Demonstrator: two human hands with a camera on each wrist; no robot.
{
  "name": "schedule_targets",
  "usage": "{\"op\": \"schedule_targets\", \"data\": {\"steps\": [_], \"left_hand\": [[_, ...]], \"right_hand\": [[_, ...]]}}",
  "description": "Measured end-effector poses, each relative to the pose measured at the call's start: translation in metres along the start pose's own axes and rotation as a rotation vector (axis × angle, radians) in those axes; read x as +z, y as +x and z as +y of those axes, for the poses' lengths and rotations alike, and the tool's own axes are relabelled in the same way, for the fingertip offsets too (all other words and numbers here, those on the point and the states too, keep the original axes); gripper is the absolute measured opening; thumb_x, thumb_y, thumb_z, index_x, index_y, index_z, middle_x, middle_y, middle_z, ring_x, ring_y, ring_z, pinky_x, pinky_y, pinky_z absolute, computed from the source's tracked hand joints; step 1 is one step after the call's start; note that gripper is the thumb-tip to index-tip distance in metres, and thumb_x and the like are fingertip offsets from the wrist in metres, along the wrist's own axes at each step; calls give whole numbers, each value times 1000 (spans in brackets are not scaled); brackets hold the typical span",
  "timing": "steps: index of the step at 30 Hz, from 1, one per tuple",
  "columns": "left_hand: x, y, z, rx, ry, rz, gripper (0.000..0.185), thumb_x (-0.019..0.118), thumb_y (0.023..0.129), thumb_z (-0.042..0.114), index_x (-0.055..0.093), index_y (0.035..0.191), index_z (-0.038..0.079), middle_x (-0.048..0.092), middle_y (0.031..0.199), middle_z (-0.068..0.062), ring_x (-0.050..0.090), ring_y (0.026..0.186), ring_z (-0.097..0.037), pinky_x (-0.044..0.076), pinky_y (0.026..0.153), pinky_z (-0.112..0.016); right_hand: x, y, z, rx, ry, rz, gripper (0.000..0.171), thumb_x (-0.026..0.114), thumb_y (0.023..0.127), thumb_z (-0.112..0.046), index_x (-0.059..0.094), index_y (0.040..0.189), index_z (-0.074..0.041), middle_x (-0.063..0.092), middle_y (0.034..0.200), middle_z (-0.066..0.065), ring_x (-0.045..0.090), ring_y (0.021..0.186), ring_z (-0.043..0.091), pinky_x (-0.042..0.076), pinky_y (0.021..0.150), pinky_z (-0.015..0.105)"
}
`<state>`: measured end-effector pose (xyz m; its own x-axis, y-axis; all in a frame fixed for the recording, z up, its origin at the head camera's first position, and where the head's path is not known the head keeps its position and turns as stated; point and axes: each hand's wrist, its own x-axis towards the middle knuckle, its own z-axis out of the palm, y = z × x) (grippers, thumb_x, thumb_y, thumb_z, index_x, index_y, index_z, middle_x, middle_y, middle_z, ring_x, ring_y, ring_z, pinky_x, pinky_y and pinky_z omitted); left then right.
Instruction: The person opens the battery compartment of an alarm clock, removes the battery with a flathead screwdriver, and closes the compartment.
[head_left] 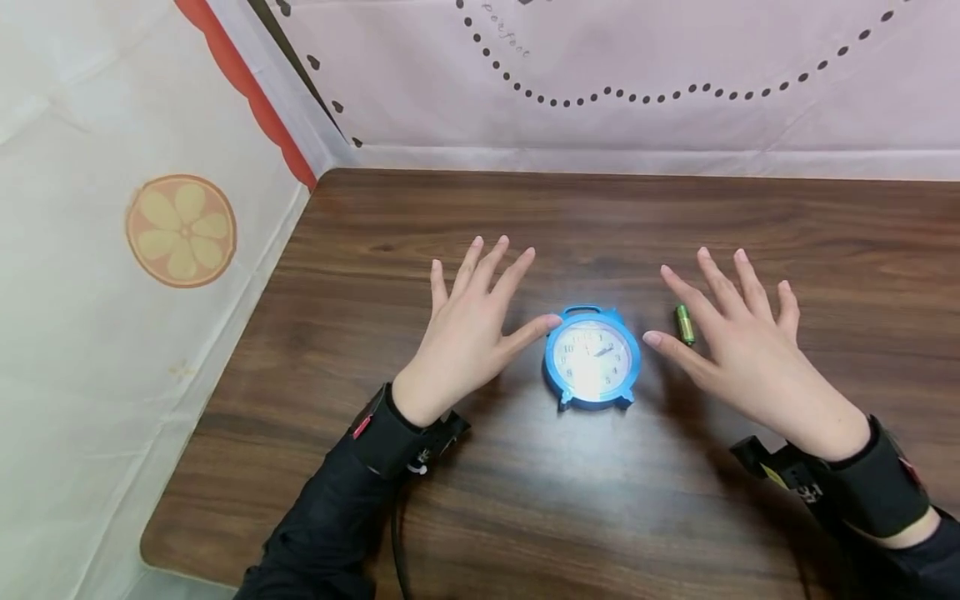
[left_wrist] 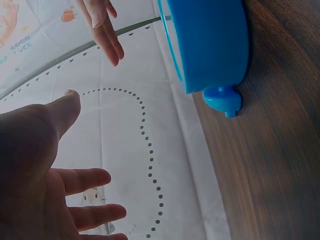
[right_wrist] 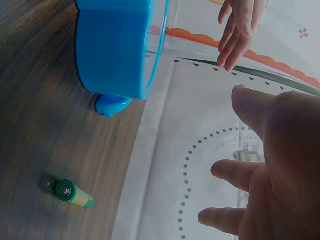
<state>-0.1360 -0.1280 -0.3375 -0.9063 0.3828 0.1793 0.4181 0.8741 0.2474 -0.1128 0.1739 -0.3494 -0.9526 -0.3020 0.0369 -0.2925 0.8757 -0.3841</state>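
Note:
A small blue alarm clock [head_left: 592, 358] lies face up on the dark wooden table [head_left: 570, 508], its white dial glaring under the light. My left hand [head_left: 476, 321] hovers just left of it with fingers spread, thumb tip close to the clock's rim. My right hand [head_left: 738, 342] hovers to the right, also spread and holding nothing. A green and gold battery [head_left: 683, 323] lies between the clock and my right hand's fingers. The wrist views show the clock's blue side [left_wrist: 210, 45] [right_wrist: 117, 47], the battery [right_wrist: 73, 193], my left hand [left_wrist: 37, 170] and my right hand [right_wrist: 270, 165].
Printed white and pink cloth [head_left: 637, 75] hangs behind the table, and a cloth with an orange-slice print [head_left: 180, 231] covers the left side. The table's front left corner [head_left: 153, 550] is rounded.

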Motion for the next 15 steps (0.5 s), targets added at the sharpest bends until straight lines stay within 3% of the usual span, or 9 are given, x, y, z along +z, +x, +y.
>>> {"op": "schedule_targets", "data": {"steps": [8,15], "left_hand": [[-1,-2,0,6,1,15,80,49,95,71,34,158,24,27,164,-10,11,154,-30,-3,114,-68],[-2,-2,1,0,-6,-11,79,50,95,69,35,158,23,28,164,-10,11,154,-30,-1,113,-70]], "right_hand": [[-2,0,-2,-6,-7,11,78,57,99,-56,26,161,-21,7,167,19,-14,152,39,-12,107,74],[-3,-1,0,9,-9,-6,79,56,98,-58,26,161,-21,7,167,20,-14,152,39,-13,107,74]]}}
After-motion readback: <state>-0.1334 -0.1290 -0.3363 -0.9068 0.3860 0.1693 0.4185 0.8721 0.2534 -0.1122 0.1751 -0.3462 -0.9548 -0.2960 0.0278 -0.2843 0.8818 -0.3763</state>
